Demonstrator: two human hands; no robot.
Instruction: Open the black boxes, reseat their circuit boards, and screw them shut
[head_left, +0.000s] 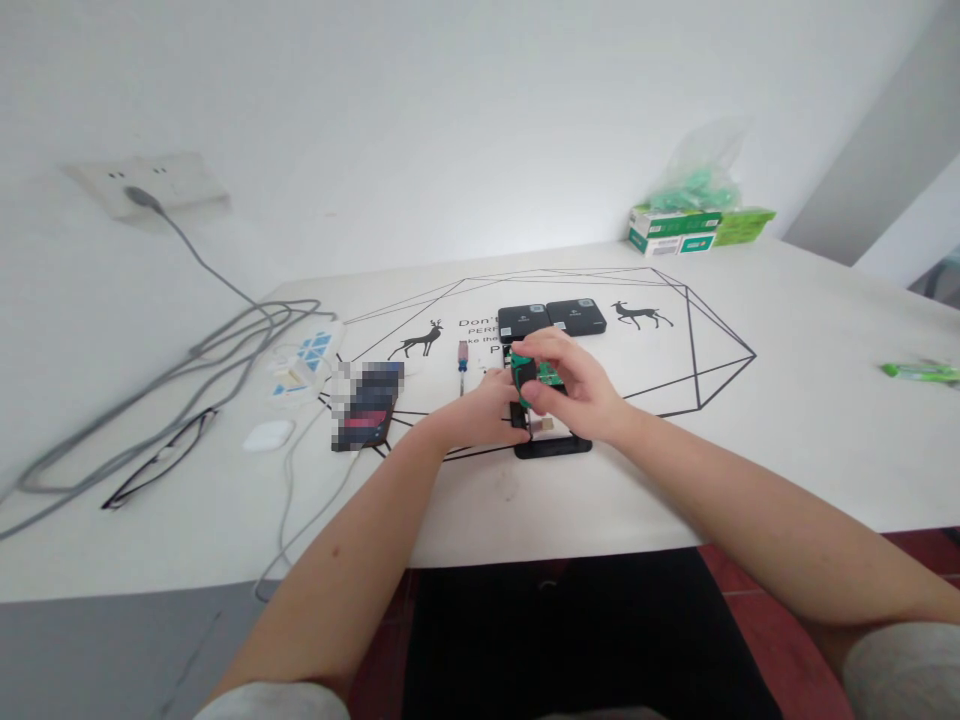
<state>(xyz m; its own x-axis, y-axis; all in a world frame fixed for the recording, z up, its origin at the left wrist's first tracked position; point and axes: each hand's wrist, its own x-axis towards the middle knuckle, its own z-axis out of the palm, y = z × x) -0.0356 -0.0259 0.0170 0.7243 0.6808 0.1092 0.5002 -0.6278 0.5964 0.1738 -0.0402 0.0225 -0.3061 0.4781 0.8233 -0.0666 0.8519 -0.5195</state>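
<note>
My right hand [574, 385] is closed around a green-and-black screwdriver handle [523, 375], held upright over a small black box [551, 445] with an open top and a green circuit board [551, 376] in it. My left hand [487, 405] grips the left side of that box and steadies it on the white table [750, 450]. Two closed black boxes [551, 318] lie just behind. A second screwdriver with a red and blue handle [463, 360] lies to the left of my hands.
A phone [367, 410], a white earbud case [268, 435], glasses [161, 460] and a power strip [304, 360] with grey cables sit at the left. Green-and-white cartons [675, 232] stand at the back right; a green packet [922, 371] lies at the far right.
</note>
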